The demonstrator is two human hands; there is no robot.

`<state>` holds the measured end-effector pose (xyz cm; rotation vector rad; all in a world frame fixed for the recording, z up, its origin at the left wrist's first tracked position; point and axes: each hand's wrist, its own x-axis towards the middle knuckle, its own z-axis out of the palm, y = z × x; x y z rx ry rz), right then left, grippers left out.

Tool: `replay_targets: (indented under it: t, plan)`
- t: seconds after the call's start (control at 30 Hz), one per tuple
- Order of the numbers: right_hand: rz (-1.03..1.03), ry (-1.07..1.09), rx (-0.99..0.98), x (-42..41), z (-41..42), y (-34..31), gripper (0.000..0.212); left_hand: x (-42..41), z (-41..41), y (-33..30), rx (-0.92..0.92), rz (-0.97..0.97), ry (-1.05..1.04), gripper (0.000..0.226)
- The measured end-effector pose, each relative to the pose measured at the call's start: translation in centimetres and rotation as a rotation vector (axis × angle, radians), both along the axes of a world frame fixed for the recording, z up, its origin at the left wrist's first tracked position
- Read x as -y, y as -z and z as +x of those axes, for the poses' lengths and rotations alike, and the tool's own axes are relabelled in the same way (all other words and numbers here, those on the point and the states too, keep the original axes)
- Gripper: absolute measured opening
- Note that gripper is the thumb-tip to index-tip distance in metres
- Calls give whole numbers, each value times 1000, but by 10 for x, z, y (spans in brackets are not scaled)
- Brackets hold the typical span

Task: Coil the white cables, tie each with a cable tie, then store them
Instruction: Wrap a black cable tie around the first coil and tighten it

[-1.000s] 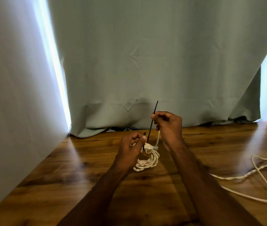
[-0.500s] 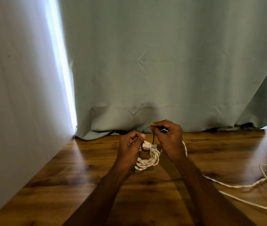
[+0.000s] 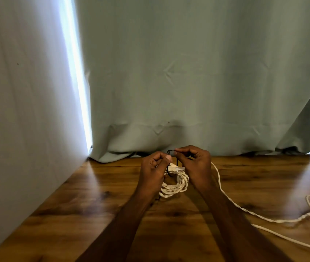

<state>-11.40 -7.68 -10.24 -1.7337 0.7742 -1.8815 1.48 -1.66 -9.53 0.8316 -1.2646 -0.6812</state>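
Gone from upright since a second ago: black cable tie, then a straight strip above the hands, now bent into a loop round the coil. Right hand lower than before, pinching the tie's end between thumb and forefinger, near the tie's small head. Left hand curled round the coiled white cable, thumb pressed by the clear plug. Held just above the wooden floor, close in front of the green curtain whose hem touches the boards. Hemmed in at left by a pale sheet slanting down to the floor; bare boards toward the right and the near side. Trailing from behind the right wrist, loose cable, twisted, running right into slack loops. No readable writing anywhere. Coil: cream, twisted strands, several turns bunched together.
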Motion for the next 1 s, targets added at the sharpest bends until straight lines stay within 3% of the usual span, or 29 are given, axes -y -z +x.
replay_targets:
  t: [0.17, 0.57, 0.77, 1.0]
  plan:
    - [17, -33, 16, 3, 2, 3, 11, 0, 1, -2, -9, 3, -2, 37]
    - [26, -90, -77, -2, 4, 2, 9, 7, 6, 0, -53, -11, -28, 27]
    - [51, -76, -24, -6, 6, -13, 6, 8, 7, 7, 36, 23, -1, 27]
    - [243, -10, 88, 7, -14, -17, 6, 3, -2, 15, 161, 69, 95, 23]
